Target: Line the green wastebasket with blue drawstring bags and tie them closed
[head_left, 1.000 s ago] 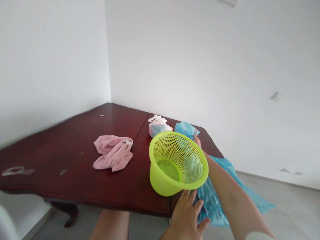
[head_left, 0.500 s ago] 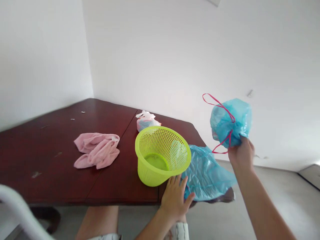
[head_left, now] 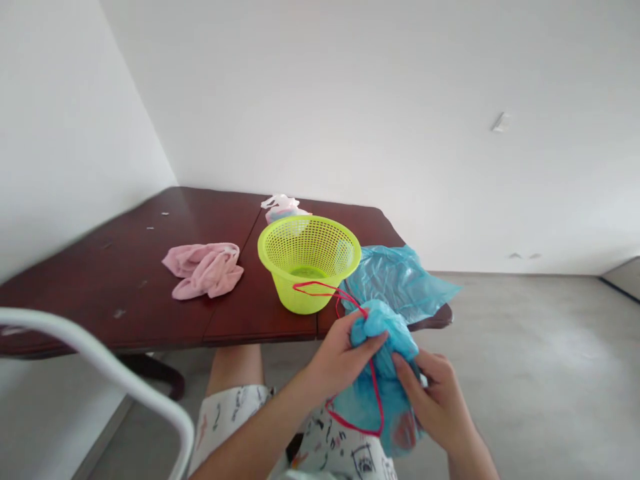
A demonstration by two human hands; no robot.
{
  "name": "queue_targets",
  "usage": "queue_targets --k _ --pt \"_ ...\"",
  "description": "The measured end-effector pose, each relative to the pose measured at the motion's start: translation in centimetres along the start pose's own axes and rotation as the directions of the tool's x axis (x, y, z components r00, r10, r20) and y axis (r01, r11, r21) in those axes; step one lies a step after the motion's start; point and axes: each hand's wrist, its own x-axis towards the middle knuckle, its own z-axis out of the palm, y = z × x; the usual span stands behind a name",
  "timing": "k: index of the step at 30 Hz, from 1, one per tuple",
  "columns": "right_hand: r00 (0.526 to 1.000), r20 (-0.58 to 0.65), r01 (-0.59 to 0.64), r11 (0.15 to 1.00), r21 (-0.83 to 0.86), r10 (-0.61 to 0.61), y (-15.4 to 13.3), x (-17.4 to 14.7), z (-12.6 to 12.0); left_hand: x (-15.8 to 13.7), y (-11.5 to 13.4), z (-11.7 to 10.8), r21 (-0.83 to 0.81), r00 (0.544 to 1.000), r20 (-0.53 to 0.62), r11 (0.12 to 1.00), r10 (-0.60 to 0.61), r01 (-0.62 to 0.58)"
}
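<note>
Grip, L hand (head_left: pixel 341 355) & R hand (head_left: pixel 439 392), clamps crinkly, lumpy, red-corded plas. bag (head_left: pixel 389 395).

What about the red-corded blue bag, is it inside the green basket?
No, the red-corded blue bag is outside the green basket, held in the left grip and right grip.
</note>
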Motion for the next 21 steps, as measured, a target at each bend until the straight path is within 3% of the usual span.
queue_targets --k 1,3,5,6,7,9,12,15,18,21 --pt "1.000 0.016 0.007 1.000 0.005 -0.007 0.0 0.2 0.5 -0.2 0.4 -0.4 0.035 0.999 -0.036 0.999 0.005 -0.004" --pt "0.988 -0.146 0.048 0.999 -0.004 -0.048 -0.3 0.9 1.0 -0.8 1.3 -1.3 0.138 0.991 -0.115 0.989 0.071 -0.055" --pt "0.920 -0.365 0.143 0.989 -0.038 -0.147 -1.1 1.4 1.4 -1.5 2.1 -2.4 0.271 0.981 -0.140 0.958 0.134 -0.092" --pt "0.887 -0.410 0.202 0.977 -0.064 -0.210 -1.6 1.5 1.7 -1.9 2.6 -2.9 0.332 0.984 -0.111 0.939 0.136 -0.092" --pt "0.878 -0.392 0.265 0.961 -0.083 -0.276 -2.3 1.5 2.0 -2.3 3.0 -3.3 0.391 0.992 -0.058 0.917 0.113 -0.082" --pt "0.905 -0.213 0.365 0.929 -0.057 -0.369 -3.5 1.6 2.9 -3.2 3.7 -4.1 0.496 0.997 0.066 0.866 0.030 -0.059" --pt "0.930 -0.005 0.367 0.927 0.078 -0.367 -4.7 1.9 4.4 -4.5 4.6 -4.9 0.616 0.987 0.150 0.786 -0.058 -0.048" --pt "0.954 -0.080 0.300 0.938 0.176 -0.290 -4.8 2.4 5.1 -5.8 5.6 -5.5 0.748 0.994 0.100 0.662 -0.044 -0.046" --pt "0.954 -0.200 0.265 0.940 0.214 -0.223 -4.5 2.5 4.9 -6.9 6.8 -6.5 0.846 0.996 -0.028 0.533 0.089 -0.024" --pt "0.934 -0.297 0.265 0.941 0.209 -0.197 -4.2 2.0 4.4 -8.1 7.8 -7.7 0.844 0.966 -0.133 0.537 0.220 -0.006"
